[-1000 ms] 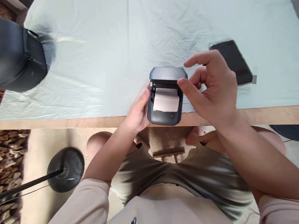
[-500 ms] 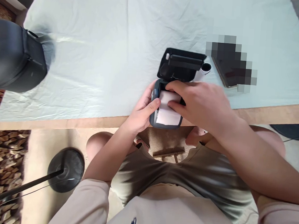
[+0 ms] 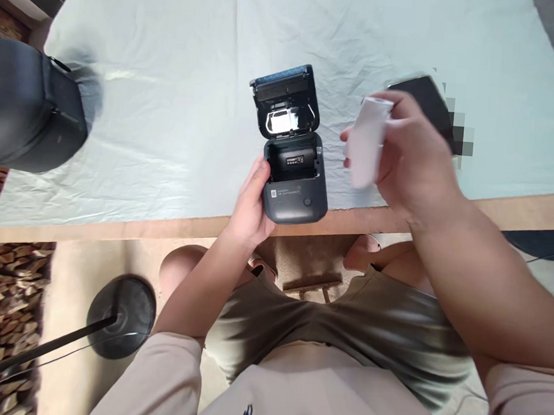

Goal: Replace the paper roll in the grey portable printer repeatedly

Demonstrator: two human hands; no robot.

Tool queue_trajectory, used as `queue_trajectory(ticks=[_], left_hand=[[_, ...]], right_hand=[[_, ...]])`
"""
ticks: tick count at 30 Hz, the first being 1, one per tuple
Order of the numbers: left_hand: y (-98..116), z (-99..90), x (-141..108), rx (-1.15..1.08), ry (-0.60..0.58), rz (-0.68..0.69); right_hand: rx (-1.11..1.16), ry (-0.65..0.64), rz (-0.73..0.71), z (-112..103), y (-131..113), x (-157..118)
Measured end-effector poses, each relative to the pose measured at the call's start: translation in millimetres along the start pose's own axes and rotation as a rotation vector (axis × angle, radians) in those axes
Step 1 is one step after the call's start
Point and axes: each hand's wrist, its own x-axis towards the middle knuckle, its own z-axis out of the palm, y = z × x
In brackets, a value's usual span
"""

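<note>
The paper roll (image 3: 366, 144) has moved out of the printer (image 3: 292, 207), which the left hand (image 3: 252, 209) grips, into the right hand's (image 3: 413, 164) grasp; probably light and crushable, it is best held lightly by its ends.

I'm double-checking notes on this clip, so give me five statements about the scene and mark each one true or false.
1. The left hand holds the dark device. True.
2. The device is closed. False: its lid stands open.
3. The right hand holds a white roll. True.
4. A phone lies left of the device. False: the phone lies to its right, beyond the right hand.
5. A wrinkled pale cloth covers the table, leaving the near wooden edge bare. True.
</note>
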Motion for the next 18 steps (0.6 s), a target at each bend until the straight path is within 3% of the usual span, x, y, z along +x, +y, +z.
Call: queue_trajectory(ticks=[3, 7, 18], left_hand=[[0.6, -0.3, 0.7, -0.005, -0.004, -0.002], [-0.4, -0.1, -0.2, -0.039, -0.011, 0.026], [-1.0, 1.3, 1.0, -0.054, 0.023, 0.061]], right_hand=[[-0.332, -0.038, -0.085, -4.3, 31.7, 9.8], [-0.697, -0.004, -0.364, -4.5, 42.7, 5.5], [-0.972, 0.009, -0.447, -3.1, 41.3, -2.4]])
